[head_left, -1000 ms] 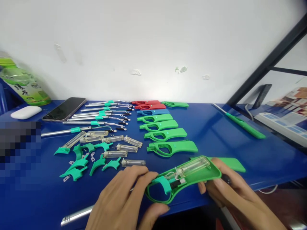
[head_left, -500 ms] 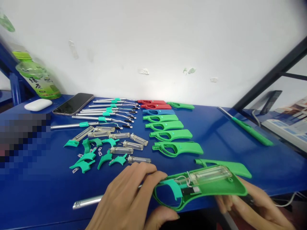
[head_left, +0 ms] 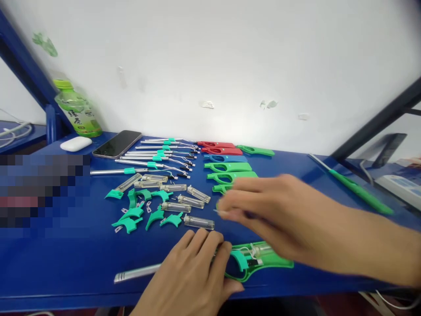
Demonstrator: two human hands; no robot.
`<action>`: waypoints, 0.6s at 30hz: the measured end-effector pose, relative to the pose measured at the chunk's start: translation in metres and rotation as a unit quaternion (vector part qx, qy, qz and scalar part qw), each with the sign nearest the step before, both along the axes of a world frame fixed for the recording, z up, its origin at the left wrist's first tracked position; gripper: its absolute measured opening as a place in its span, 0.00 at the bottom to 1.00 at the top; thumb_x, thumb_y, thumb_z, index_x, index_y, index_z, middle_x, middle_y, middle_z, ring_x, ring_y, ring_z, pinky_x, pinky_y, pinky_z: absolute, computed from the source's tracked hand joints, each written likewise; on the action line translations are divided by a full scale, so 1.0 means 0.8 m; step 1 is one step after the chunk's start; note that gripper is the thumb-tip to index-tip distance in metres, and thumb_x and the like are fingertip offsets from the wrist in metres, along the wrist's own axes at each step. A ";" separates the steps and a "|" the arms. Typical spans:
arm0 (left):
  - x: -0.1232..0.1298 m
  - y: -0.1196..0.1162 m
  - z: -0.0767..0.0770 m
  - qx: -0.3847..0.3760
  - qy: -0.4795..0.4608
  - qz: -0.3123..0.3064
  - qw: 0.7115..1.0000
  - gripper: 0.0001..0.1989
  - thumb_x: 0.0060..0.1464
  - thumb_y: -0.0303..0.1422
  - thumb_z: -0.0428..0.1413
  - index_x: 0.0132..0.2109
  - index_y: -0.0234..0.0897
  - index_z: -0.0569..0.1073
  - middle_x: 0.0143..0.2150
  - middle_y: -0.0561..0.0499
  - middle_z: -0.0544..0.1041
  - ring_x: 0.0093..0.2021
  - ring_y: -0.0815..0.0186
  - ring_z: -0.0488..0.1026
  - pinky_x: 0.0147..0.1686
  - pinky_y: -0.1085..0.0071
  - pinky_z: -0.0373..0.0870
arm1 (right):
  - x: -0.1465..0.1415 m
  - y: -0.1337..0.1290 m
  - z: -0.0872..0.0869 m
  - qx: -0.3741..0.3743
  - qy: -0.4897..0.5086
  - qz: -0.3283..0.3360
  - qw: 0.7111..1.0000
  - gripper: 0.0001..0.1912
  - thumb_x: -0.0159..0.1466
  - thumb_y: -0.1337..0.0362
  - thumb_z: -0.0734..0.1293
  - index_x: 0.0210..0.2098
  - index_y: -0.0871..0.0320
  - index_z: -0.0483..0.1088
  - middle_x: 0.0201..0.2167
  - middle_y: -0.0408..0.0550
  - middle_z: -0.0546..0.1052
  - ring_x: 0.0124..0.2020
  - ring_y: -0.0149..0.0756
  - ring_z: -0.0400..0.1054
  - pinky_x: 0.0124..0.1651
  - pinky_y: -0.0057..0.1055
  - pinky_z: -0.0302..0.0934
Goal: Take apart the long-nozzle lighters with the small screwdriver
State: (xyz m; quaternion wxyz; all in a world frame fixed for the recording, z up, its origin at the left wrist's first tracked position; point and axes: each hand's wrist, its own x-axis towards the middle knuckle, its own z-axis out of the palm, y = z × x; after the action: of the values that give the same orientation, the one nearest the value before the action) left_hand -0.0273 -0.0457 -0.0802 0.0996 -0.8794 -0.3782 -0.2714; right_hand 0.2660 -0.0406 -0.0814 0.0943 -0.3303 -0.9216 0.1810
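My left hand (head_left: 192,267) grips the front end of an open green lighter shell (head_left: 278,260) lying near the table's front edge. A metal tube (head_left: 138,273) sticks out to the left from under that hand. Inside the shell are a teal trigger (head_left: 240,260), white wires and a clear fuel tank (head_left: 262,249). My right hand (head_left: 279,215) is raised above the shell, fingers pinched; a small thin tip shows at its fingertips, too small to make out. It hides part of the column of green shells (head_left: 232,176).
Clear tanks (head_left: 199,222), teal triggers (head_left: 133,213) and wired metal rods (head_left: 154,164) lie left of centre. Behind are red shells (head_left: 220,150), a phone (head_left: 117,144), a white case (head_left: 76,144) and a bottle (head_left: 79,114). An assembled green lighter (head_left: 360,191) lies right.
My right hand has left the shell's underside and moved up and left over the table, now pinched. The shell has gone down onto the table, still in my left hand. The view has shifted.
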 end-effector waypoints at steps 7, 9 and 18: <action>0.002 0.005 -0.007 0.008 -0.006 -0.002 1.000 0.24 0.76 0.47 0.43 0.52 0.33 0.76 0.45 0.45 0.80 0.44 0.56 0.79 0.42 0.59 0.78 | -0.259 0.163 0.142 0.169 -0.163 0.182 0.955 0.09 0.72 0.70 0.66 0.50 0.59 0.76 0.38 0.51 0.80 0.33 0.34 0.69 0.34 0.33 0.55; 0.002 0.003 -0.011 0.005 -0.011 -0.004 1.000 0.24 0.74 0.50 0.48 0.53 0.33 0.76 0.46 0.44 0.80 0.45 0.55 0.79 0.41 0.59 0.77 | -0.278 0.166 0.141 0.180 -0.175 0.193 0.948 0.08 0.72 0.70 0.66 0.48 0.60 0.77 0.37 0.51 0.80 0.31 0.33 0.67 0.32 0.34 0.51; 0.003 0.001 -0.017 0.008 -0.030 0.001 1.000 0.24 0.71 0.51 0.53 0.53 0.33 0.76 0.46 0.46 0.79 0.45 0.55 0.78 0.42 0.59 0.76 | -0.270 0.166 0.139 0.212 -0.195 0.194 0.938 0.13 0.77 0.59 0.66 0.43 0.61 0.78 0.38 0.51 0.80 0.28 0.31 0.64 0.29 0.35 0.42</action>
State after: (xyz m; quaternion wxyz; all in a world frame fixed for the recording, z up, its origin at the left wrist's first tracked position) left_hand -0.0249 -0.0452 -0.0939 0.0959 -0.8696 -0.3796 -0.3008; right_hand 0.0504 0.0921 0.0302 -0.0565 -0.1466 -0.9849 -0.0722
